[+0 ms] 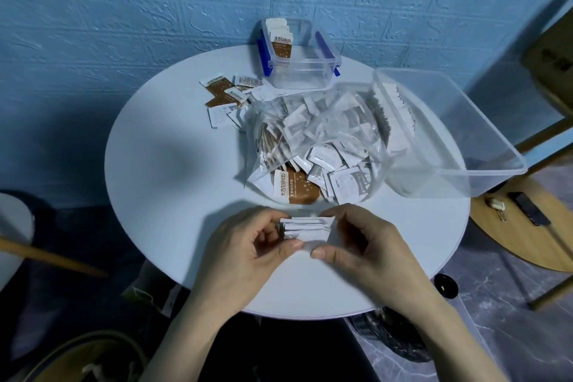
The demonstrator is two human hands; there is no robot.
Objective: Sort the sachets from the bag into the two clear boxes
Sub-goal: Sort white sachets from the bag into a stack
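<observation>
Left hand (248,245) and right hand (369,245) both pinching small stack of white paper sachets (305,228) near front edge of round white worktop (173,189). "taikoo" legible on brown-white sachet in clear plastic bag (313,146) at centre, and on sachet upright in blue-clipped clear box (297,56) at back. Large clear box (449,130) overhanging right edge. Bare worktop at left.

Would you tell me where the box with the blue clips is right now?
In the head view, the box with blue clips stands at the table's far edge by the blue wall, behind the bag.

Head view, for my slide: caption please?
Both hands grip a stack of white paper sachets before the clear plastic bag.
</observation>
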